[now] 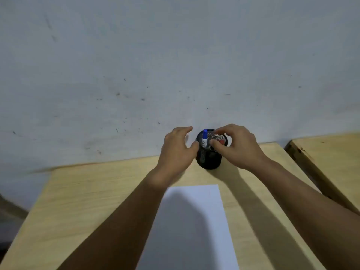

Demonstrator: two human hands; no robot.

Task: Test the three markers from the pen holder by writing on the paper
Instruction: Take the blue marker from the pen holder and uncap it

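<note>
A black mesh pen holder point(209, 162) stands at the table's far edge, against the wall. A blue-capped marker point(205, 136) sticks up on its left side. A red cap point(221, 141) and a dark marker end point(211, 147) show inside the rim. My left hand point(175, 151) is at the holder's left side, fingers spread, thumb against the mesh. My right hand point(239, 147) hovers over the rim from the right, thumb and curled index finger on either side of the red cap without closing on it. A white sheet of paper point(194, 221) lies in front of me.
The light wooden table point(87, 201) ends at a scuffed pale wall point(175, 75). A second wooden table point(331, 152) stands to the right across a narrow gap. My forearms cast shadows across the paper and the tabletop.
</note>
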